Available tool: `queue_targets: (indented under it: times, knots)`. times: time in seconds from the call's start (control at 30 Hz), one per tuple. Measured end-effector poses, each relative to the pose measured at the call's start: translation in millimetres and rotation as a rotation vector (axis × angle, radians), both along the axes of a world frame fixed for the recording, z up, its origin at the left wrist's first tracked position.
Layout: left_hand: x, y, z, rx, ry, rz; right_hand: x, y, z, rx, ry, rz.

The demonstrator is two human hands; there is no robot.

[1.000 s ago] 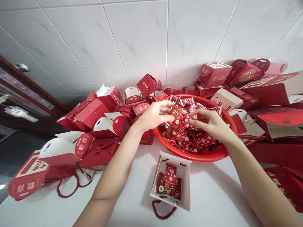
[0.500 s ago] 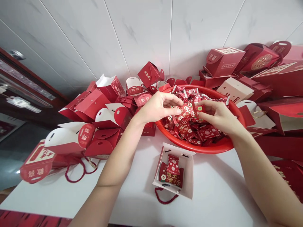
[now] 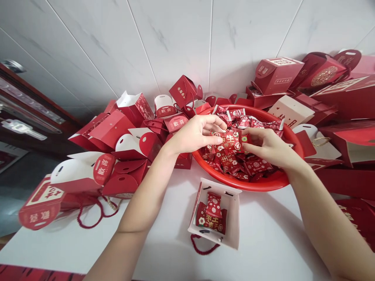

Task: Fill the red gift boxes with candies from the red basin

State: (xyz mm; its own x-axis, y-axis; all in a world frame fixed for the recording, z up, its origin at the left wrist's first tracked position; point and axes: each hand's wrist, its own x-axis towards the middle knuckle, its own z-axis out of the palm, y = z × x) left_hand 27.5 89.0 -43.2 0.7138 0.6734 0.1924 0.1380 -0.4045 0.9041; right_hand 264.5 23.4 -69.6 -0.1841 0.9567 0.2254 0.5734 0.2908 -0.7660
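Over a red plastic basket point(image 3: 258, 186) full of red wrapped sweets, a red packet with gold characters point(image 3: 230, 141) is held at both ends. My left hand point(image 3: 197, 132) pinches its left end between thumb and fingers. The fingers of my right hand point(image 3: 265, 146) close on its right end. In front of the basket stands an open box with pale inner walls point(image 3: 232, 234); a small red sweet point(image 3: 214, 204) lies in it on top of a larger red packet point(image 3: 205, 221). A dark red cord handle point(image 3: 202, 249) sticks out at the box's near side.
Red and white gift boxes point(image 3: 84, 171) crowd the left side of the white table point(image 3: 164, 249). More boxes point(image 3: 278, 76) are stacked at the right, along with a cream box point(image 3: 291, 111). A tiled wall point(image 3: 175, 43) rises behind, and a dark door with keys point(image 3: 23, 128) is at far left.
Both hands and the held packet have sunk very slightly and stay over the basket. The view has shifted a little; the boxes at the left appear slightly further left.
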Motion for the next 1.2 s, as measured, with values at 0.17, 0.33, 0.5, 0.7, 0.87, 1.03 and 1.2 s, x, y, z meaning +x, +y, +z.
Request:
queue_targets:
  times: [0.17,0.33,0.5,0.7,0.87,1.03,1.2]
  knots:
    - [0,-1,1.1,0.021,0.018,0.006,0,-1,0.6,0.026,-0.015,0.002]
    - [-1,0,0.8,0.013,0.018,-0.022,-1,0,1.9,0.020,0.001,-0.035]
    - [-2,3,-3.8,0.052,0.102,-0.029,-4,-3,3.9,0.060,0.184,-0.150]
    - [0,6,-8.5,0.253,0.379,0.025,-7,-7,9.8,0.054,0.388,-0.170]
    - [3,-2,-1.7,0.125,0.117,-0.004,-8,-10,10.6,0.013,0.404,-0.051]
    - [6,-21,11.6,0.000,-0.024,0.010,-6,-14,11.6,-0.056,0.400,0.047]
    - [-19,-51,43.2,0.173,0.186,-0.105,-2,-14,12.7,-0.040,0.535,0.170]
